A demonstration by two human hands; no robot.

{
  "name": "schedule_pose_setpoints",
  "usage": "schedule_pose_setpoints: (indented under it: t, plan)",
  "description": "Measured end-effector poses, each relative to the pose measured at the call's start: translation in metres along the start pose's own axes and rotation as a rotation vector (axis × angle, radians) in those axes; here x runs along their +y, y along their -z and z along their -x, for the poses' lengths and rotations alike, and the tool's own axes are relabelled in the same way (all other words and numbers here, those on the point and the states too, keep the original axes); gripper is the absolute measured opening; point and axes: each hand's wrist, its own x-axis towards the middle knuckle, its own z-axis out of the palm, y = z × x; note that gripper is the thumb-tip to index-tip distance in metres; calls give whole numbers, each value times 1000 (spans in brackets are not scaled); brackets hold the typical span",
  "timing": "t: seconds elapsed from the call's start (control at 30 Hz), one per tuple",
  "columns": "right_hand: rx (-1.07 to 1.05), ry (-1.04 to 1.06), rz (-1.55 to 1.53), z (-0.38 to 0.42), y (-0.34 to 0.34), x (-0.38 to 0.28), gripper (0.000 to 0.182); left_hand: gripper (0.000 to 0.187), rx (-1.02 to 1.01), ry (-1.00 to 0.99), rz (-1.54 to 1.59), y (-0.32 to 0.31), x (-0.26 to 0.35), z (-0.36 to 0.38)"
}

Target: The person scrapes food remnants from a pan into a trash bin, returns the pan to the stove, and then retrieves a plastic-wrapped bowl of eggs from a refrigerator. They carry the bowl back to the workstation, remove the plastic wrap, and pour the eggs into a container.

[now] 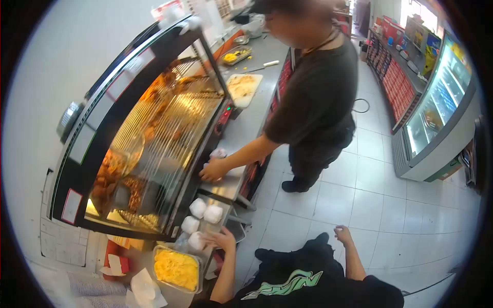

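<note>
My left hand (222, 240) reaches to the counter at the lower centre, its fingers stretched out against a round white bundle (195, 240). Three more white bundles, one of them a round white bundle (213, 213), sit just beyond it beside the glass food warmer (146, 133). Close to my left forearm is a clear tub of yellow food (176, 269). My right hand (342, 234) is held out over the floor with its fingers curled in; whether anything small is inside them is hidden.
A co-worker in dark clothes (321, 92) stands ahead, one hand (213, 169) on a pale bundle by the warmer. Behind are a cutting board (244, 90), a knife (264, 66) and a yellow-filled tray (236, 55). A glass-door fridge (436, 105) stands right of the tiled floor (395, 200).
</note>
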Motion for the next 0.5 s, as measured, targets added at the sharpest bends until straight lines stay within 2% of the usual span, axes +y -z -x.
schedule_pose_setpoints:
  t: [0.03, 0.1, 0.17, 0.2, 0.27, 0.3, 0.37, 0.43, 0.47, 0.5]
  plan:
    - [-8, -87, -103, 3, 21, 6, 34, 66, -67, -145, 70, -4, 26, 20]
    - [-16, -116, -191, 1, 59, 25, 35, 48, -455, -614, 582, 2, 96, 60]
    - [9, -149, -303, 0, 99, 41, 36, 35, -770, -785, 692, -37, 143, 129]
    - [78, -143, -331, -1, 139, 57, 35, 35, -829, -871, 725, -63, 186, 178]
    - [124, -95, -290, -13, 178, 70, 34, 34, -1436, -525, 688, -102, 218, 227]
    - [147, -104, -310, -18, 197, 73, 34, 34, -1454, -553, 687, -116, 230, 245]
    - [139, -72, -414, -22, 232, 70, 33, 30, -1593, -271, 573, -144, 239, 273]
    - [125, -79, -557, -34, 261, 67, 32, 22, -1785, -15, 415, -223, 207, 294]
    - [95, -77, -692, -43, 277, 68, 31, 17, -1749, -114, 149, -198, 228, 293]
    - [112, -70, -704, -54, 293, 71, 31, 19, -1683, -208, 94, -198, 226, 300]
